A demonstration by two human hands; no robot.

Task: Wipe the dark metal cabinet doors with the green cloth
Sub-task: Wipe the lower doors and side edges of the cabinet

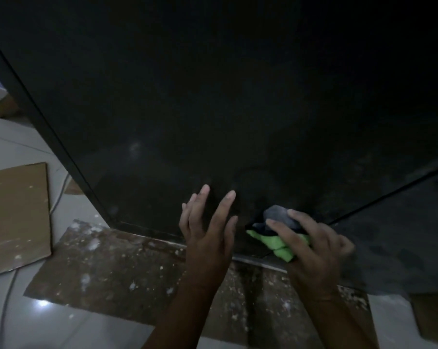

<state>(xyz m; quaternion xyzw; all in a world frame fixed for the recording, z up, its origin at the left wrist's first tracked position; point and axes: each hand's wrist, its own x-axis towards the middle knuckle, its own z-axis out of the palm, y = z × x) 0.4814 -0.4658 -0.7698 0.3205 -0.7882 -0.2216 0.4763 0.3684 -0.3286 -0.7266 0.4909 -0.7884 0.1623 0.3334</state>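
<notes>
Dim room, glossy white tile floor (62, 323); stained brown board (112, 268) under the dark cabinet door (187, 109), cardboard sheet (16, 212) lying left. Door top and the right door (401, 222) are cut off, surfaces murky. Open left grip (207, 227), fingers straight, low on the door; contact unclear. Curled right grip (313, 245) clutches the green cloth (280, 244), grey on top, at the door's bottom edge by the seam. Bare door face above both.

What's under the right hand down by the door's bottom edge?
The right hand grips the bunched green cloth, a grey part showing, low on the cabinet door. The door surface beneath it is covered.
</notes>
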